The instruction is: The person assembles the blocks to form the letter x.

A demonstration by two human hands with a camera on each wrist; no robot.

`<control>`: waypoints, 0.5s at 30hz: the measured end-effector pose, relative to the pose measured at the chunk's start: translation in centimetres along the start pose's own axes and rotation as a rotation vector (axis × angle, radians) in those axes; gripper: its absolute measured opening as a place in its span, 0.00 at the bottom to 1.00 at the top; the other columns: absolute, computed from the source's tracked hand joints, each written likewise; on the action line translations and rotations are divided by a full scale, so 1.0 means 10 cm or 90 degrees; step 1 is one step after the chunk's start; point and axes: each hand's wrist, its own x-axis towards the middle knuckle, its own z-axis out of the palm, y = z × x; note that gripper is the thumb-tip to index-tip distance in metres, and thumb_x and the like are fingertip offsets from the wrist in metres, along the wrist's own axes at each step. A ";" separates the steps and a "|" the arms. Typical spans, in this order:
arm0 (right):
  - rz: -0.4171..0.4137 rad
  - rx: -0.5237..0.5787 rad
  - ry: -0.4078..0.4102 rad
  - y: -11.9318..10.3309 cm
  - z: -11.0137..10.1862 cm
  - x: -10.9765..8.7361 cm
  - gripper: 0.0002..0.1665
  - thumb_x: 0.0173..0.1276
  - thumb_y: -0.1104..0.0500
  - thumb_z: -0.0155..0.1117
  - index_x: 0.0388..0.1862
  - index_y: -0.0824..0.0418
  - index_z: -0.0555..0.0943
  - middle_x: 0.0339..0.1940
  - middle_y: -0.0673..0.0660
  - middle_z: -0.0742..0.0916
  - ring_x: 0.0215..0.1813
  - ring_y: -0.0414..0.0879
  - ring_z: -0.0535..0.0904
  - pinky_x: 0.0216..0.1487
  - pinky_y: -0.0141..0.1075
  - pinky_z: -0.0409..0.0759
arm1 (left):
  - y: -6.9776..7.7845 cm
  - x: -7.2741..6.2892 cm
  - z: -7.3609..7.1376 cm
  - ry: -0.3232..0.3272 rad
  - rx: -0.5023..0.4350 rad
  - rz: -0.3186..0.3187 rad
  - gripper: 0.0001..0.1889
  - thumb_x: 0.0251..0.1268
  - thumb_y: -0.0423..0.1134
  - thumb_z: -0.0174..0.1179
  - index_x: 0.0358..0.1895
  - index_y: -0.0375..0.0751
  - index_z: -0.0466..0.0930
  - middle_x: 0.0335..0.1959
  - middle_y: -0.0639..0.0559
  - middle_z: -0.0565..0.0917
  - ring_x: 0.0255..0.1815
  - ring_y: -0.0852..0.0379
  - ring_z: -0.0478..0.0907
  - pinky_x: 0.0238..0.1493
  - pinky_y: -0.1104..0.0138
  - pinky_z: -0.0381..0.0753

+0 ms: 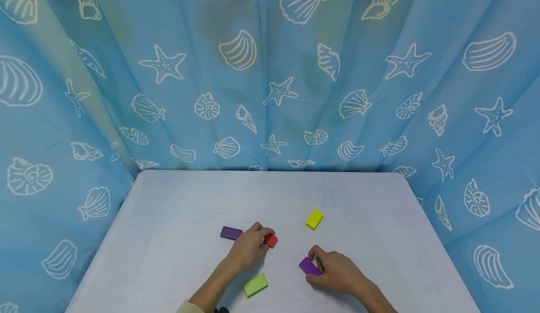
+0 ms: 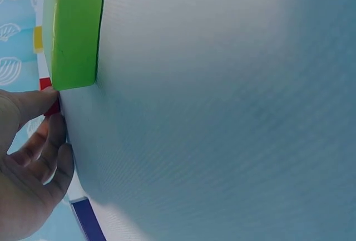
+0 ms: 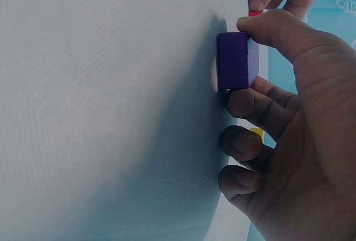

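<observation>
My left hand (image 1: 248, 249) pinches a small red block (image 1: 271, 241) between thumb and fingers, left of the table's middle. The left wrist view shows only part of that red block, past the thumb. Over to the right, my right hand (image 1: 337, 272) grips a purple block (image 1: 309, 266); in the right wrist view the thumb lies on one side of this purple block (image 3: 232, 60) and a finger on the other. Just beyond the left hand lies a dark purple block (image 1: 230, 233), its right end close to the wrist and knuckles. A light green block (image 1: 255, 285) rests nearer to me, between the two forearms.
A yellow block (image 1: 314, 219) lies farther back, right of the middle. White cloth covers the table (image 1: 190, 196). Blue curtains (image 1: 261, 69) with white shells and starfish hang behind it and on both sides.
</observation>
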 end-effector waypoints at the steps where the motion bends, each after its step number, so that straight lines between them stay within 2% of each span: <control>1: -0.001 -0.001 0.002 0.00 0.00 0.00 0.29 0.58 0.36 0.74 0.51 0.47 0.75 0.23 0.43 0.75 0.23 0.37 0.67 0.23 0.31 0.63 | 0.00 0.00 0.00 0.000 0.001 0.000 0.18 0.64 0.39 0.69 0.57 0.48 0.83 0.45 0.51 0.81 0.37 0.60 0.78 0.39 0.66 0.79; 15: -0.005 0.011 0.002 -0.02 0.00 0.01 0.28 0.58 0.36 0.73 0.51 0.46 0.75 0.23 0.43 0.75 0.22 0.36 0.67 0.23 0.31 0.62 | 0.02 -0.01 0.01 -0.018 -0.002 0.002 0.17 0.64 0.40 0.69 0.57 0.50 0.83 0.45 0.52 0.81 0.37 0.61 0.78 0.39 0.67 0.79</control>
